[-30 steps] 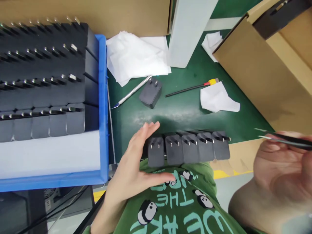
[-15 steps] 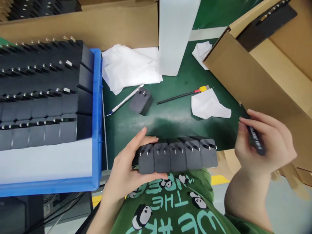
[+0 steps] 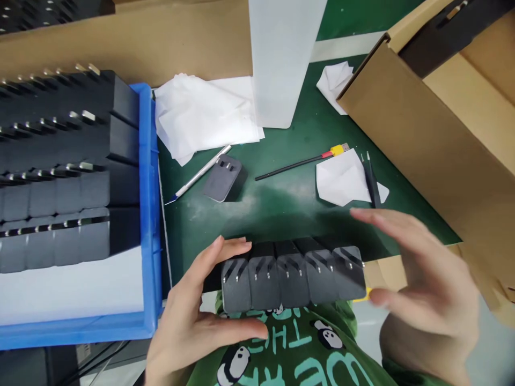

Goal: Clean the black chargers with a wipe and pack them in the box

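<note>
Several black plug adapters (image 3: 290, 281) stand side by side in a row at the table's near edge, metal prongs showing. My left hand (image 3: 201, 311) is around the row's left end. Its fingers lie at the back edge and its thumb stretches out below the front, apart from the adapters. My right hand (image 3: 422, 273), a little blurred, is open beside the right end, thumb and fingers spread with nothing between them. Just beyond it, black tweezers (image 3: 370, 182) lie partly on a white cloth (image 3: 338, 179), tips pointing away.
A blue tray (image 3: 148, 214) with rows of adapters stands at left. A single adapter (image 3: 223, 178) sits beside a craft knife (image 3: 197, 177). Behind are white cloths (image 3: 205, 112) and a grey-white panel (image 3: 284, 64). A yellow-ended USB cable (image 3: 298, 162) lies mid-table; a cardboard box (image 3: 426, 134) stands right.
My right hand has put the tweezers down on the table by the cloth and moved in to the row's right end, opening. My left thumb has come away from the adapters.
</note>
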Motion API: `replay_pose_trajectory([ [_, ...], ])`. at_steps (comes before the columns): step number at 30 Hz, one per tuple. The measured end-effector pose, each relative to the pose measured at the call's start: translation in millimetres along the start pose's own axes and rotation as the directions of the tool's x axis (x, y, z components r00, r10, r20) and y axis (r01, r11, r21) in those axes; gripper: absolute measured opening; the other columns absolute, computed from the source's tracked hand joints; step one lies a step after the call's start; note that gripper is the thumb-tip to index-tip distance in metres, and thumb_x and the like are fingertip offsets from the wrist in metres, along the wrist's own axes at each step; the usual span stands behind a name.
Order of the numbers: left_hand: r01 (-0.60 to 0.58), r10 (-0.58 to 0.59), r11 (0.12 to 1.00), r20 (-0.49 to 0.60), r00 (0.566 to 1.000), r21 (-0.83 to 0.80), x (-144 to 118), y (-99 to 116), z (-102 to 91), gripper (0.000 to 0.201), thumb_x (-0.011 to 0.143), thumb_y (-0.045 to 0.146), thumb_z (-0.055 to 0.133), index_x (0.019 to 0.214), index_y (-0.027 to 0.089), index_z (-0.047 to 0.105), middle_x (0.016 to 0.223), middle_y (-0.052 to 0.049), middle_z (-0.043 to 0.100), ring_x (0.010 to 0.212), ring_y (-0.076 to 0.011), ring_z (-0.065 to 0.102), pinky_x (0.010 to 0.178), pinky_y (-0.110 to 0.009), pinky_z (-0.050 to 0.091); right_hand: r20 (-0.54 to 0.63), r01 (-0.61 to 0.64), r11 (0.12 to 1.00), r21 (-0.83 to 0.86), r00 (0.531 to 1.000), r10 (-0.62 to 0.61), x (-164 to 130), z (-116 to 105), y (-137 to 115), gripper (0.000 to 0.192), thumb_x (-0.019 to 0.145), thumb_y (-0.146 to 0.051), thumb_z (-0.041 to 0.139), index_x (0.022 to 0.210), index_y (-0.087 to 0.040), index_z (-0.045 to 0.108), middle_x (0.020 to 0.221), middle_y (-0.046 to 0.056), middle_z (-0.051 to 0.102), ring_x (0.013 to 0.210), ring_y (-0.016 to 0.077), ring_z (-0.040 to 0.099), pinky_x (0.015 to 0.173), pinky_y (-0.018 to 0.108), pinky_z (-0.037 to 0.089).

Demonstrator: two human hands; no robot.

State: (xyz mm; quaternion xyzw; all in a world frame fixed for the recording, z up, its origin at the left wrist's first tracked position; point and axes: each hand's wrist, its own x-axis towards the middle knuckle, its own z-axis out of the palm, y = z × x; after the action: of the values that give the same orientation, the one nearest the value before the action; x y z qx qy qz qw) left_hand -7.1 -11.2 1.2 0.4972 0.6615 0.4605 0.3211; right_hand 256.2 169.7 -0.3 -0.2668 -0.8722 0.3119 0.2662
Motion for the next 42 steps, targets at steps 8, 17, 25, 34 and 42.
replay_pose_trajectory([
  [8,-0.114,0.096,0.986,0.146,0.985,0.124,16.0,-0.9,-0.5,0.113,0.068,0.038,0.091,0.159,0.033,0.025,0.133,-0.003,0.068,0.127,-0.0261,0.062,0.111,-0.041,0.049,0.216,-0.023,0.941,0.339,0.975,-0.054,2.1,25.7,-11.8,0.097,0.073,-0.039,0.087,0.154,-0.024,0.036,0.138,0.011,0.057,0.131,0.0295,0.052,0.112,0.044,0.047],
  [17,0.037,-0.063,0.980,0.126,0.990,0.197,5.4,-8.4,-2.3,0.107,0.069,0.035,0.091,0.157,0.033,0.030,0.136,-0.004,0.067,0.126,-0.0261,0.063,0.104,-0.037,0.054,0.165,-0.207,0.882,0.423,0.975,0.149,-7.4,32.6,-10.5,0.107,0.069,-0.030,0.091,0.156,-0.031,0.029,0.141,0.009,0.058,0.129,0.0283,0.059,0.110,0.044,0.051],
  [25,-0.159,0.159,0.987,0.018,0.987,0.020,16.5,-4.4,5.9,0.077,0.075,0.022,0.083,0.143,0.031,0.048,0.127,-0.004,0.071,0.118,-0.0245,0.069,0.098,-0.036,0.057,0.133,-0.021,0.956,0.293,0.991,-0.019,15.2,24.2,-25.4,0.059,0.081,-0.028,0.080,0.133,-0.023,0.054,0.123,0.010,0.067,0.112,0.0238,0.066,0.094,0.036,0.059],
  [34,-0.602,0.613,0.790,-0.191,0.767,0.116,27.4,75.6,-34.9,0.085,0.074,0.022,0.085,0.148,0.028,0.044,0.125,-0.010,0.072,0.114,-0.0262,0.071,0.105,-0.044,0.055,-0.226,0.411,0.809,0.419,0.911,-0.346,57.7,-28.2,-88.7,0.074,0.075,-0.016,0.083,0.135,-0.033,0.043,0.128,0.009,0.066,0.117,0.0266,0.067,0.096,0.048,0.059],
  [42,-0.723,0.749,0.662,-0.197,0.633,0.198,24.7,110.6,-56.2,0.086,0.075,0.026,0.086,0.150,0.028,0.042,0.127,-0.011,0.071,0.114,-0.0257,0.070,0.103,-0.041,0.057,-0.319,0.580,0.701,0.416,0.814,-0.484,70.7,-44.5,-112.0,0.078,0.073,-0.012,0.084,0.136,-0.033,0.042,0.132,0.009,0.065,0.119,0.0273,0.066,0.100,0.052,0.057],
])
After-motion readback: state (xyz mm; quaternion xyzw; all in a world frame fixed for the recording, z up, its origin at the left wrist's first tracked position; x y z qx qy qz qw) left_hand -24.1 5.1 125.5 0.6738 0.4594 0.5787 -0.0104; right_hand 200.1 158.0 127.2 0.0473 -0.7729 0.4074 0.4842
